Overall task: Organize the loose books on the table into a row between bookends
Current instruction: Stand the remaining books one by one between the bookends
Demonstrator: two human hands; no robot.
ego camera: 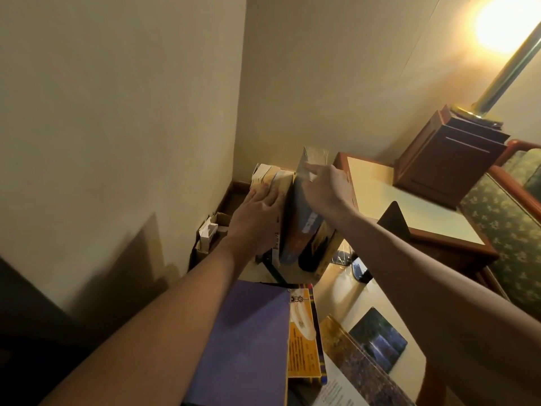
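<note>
A short row of upright books stands at the table's far left corner by the wall. My left hand lies flat against the outer yellow book, fingers straight. My right hand grips the top of a tall blue-grey book in the row. A dark triangular bookend stands apart to the right. Near me lie a purple book on a yellow book, plus flat picture-cover books to the right.
A lamp on a wooden box base stands on a side table at right. A cardboard box sits on the floor by the wall. A patterned chair is at far right.
</note>
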